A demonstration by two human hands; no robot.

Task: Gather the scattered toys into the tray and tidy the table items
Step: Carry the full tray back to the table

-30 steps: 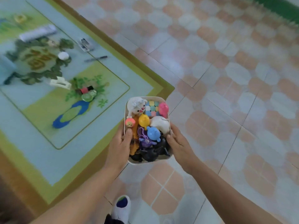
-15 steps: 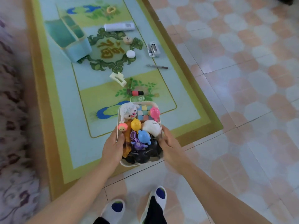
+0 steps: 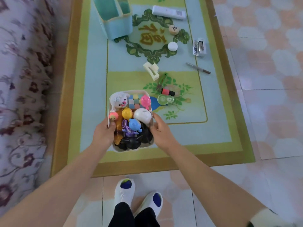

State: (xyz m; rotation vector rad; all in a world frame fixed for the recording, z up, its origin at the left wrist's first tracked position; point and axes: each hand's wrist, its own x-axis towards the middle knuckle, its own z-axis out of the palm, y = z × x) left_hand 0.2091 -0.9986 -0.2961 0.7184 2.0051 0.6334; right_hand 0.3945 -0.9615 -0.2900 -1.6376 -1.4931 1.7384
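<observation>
A white tray [image 3: 137,92] full of several small toys hangs over the near end of the table [image 3: 172,154]. Among the toys are a white plush animal [image 3: 117,99], a pastel cube [image 3: 135,101], a pink figure [image 3: 145,100], a yellow ball [image 3: 127,112], a white egg [image 3: 142,117] and a blue figure [image 3: 134,126]. My left hand [image 3: 104,135] grips the tray's left wall. On the opposite wall my right hand [image 3: 161,131] holds it.
Loose on the table lie a cream hair clip [image 3: 151,70], a pen [image 3: 198,68], a red-and-black tube [image 3: 168,92], a clear green toy [image 3: 165,99], a white cap [image 3: 172,46], a wooden disc [image 3: 173,29], a remote [image 3: 168,12], a small packet [image 3: 199,47]. A teal organiser [image 3: 114,17] stands far left. A floral sofa [image 3: 21,79] borders the left.
The view swung left, from the tiled floor to straight over the table. Both hands kept holding the tray, which now hangs over the table's near end instead of beside its edge.
</observation>
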